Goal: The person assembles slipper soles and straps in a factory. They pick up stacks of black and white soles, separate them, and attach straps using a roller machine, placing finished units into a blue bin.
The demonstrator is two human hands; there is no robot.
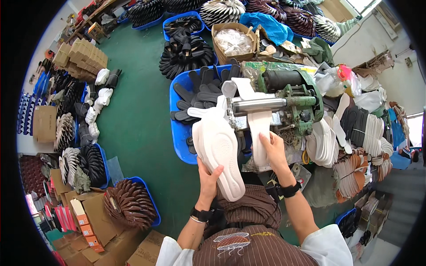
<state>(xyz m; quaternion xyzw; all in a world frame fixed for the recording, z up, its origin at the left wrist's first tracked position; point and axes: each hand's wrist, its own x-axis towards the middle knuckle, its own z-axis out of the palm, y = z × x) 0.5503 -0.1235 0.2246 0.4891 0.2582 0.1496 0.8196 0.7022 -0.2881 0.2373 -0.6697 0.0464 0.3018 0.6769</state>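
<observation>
holding a white shoe sole in your left hand, you press a white insole strip under the steel roller with your right hand, fingers clenched on its edge. fingertips so near the roller risk a pinch. a blue bin sits behind; brown cardboard boxes stack far left.

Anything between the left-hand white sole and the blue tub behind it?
No gap to speak of. In the head view the white sole in the left hand overlaps the blue tub front; only dark insoles lie inside.
</observation>
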